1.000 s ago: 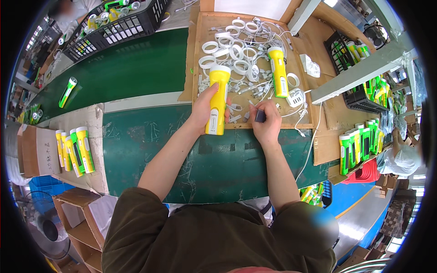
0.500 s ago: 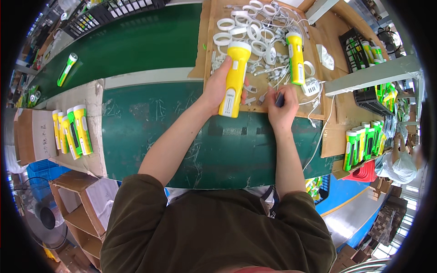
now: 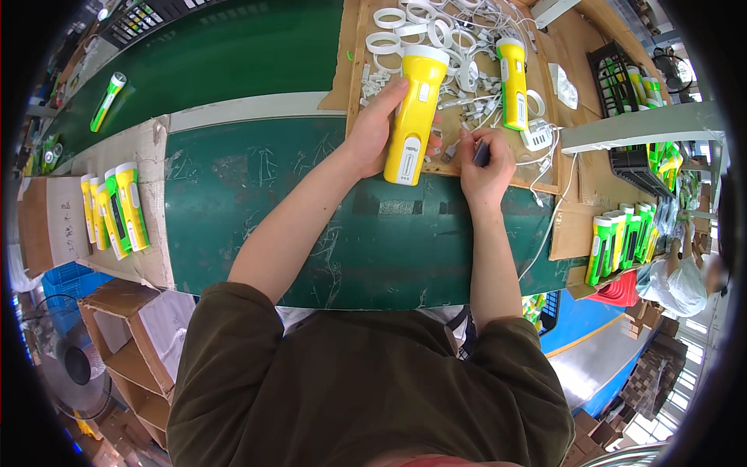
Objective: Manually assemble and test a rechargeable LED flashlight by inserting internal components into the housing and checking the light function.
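Note:
My left hand (image 3: 373, 134) is wrapped round a yellow flashlight (image 3: 415, 117) with a white head, held upright in the view over the near edge of the wooden tray (image 3: 436, 168). A pale sliding panel shows on its handle. My right hand (image 3: 490, 173) is closed in a pinch on a small dark block (image 3: 482, 154), whose kind I cannot make out. Just beyond that hand, a second yellow flashlight (image 3: 513, 86) with a green side lies among white cables (image 3: 486, 105). Beside it sits a white multi-port USB charger (image 3: 537, 138).
White rings (image 3: 383, 41) are heaped in the tray. Several flashlights stand on cardboard at the left (image 3: 124, 210) and right (image 3: 618, 241). One green-and-white flashlight (image 3: 107, 101) lies on the far green surface. A grey beam (image 3: 638, 131) juts in at right, above a black crate (image 3: 638, 167).
The whole view has shifted slightly, with the bench higher in the picture. The flashlight in my left hand leans a little more to the right. Both hands keep their holds.

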`<state>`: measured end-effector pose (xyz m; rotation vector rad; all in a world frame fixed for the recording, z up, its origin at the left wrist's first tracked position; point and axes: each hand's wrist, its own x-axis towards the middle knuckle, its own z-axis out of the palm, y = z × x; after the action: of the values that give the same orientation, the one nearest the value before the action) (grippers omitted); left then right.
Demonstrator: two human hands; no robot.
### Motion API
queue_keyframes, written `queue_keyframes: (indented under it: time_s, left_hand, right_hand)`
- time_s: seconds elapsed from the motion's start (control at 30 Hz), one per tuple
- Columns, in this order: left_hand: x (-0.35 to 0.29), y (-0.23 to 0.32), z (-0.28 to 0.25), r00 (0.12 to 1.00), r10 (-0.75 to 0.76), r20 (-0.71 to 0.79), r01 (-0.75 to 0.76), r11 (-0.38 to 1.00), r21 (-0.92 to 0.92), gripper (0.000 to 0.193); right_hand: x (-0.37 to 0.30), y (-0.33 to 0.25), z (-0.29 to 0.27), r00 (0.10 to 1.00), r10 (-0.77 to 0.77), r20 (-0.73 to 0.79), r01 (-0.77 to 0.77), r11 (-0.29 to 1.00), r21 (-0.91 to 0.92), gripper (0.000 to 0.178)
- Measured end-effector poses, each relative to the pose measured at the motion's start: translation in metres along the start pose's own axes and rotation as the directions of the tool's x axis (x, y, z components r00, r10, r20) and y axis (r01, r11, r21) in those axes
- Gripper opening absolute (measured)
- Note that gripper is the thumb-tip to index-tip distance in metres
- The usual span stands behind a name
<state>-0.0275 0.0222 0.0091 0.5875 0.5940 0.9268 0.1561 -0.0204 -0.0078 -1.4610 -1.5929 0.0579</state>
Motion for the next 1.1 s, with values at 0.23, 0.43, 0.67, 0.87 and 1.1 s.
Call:
queue_keyframes:
  time_s: [0.23,0.43,0.67,0.87,1.1]
  left_hand:
    - [0.006,-0.003,-0.005,0.999,-0.040,0.003,0.040,0.999,0.015,0.053]
    - [0.001,-0.002,-0.006,1.000,-0.009,-0.014,0.009,1.000,0.009,0.054]
    - [0.019,-0.025,-0.005,0.956,0.178,0.232,-0.176,0.984,-0.030,0.043]
    - [-0.074,-0.031,0.028,0.792,0.598,0.122,-0.533,0.580,0.616,0.053]
    - [-0.232,-0.097,0.010,0.717,0.696,-0.039,-0.542,0.592,0.597,0.050]
  right_hand:
    - [0.001,0.002,-0.005,1.000,-0.011,0.024,0.011,1.000,-0.008,0.023]
    - [0.000,0.002,0.001,0.999,-0.047,0.017,0.046,0.999,0.020,0.022]
    - [-0.010,0.032,0.006,0.982,-0.147,-0.120,0.127,0.979,-0.159,0.013]
    - [-0.006,0.036,0.009,0.946,-0.283,-0.159,0.263,0.955,-0.133,0.021]
    - [-0.012,0.017,0.004,0.913,-0.406,-0.035,0.373,0.867,-0.329,0.032]
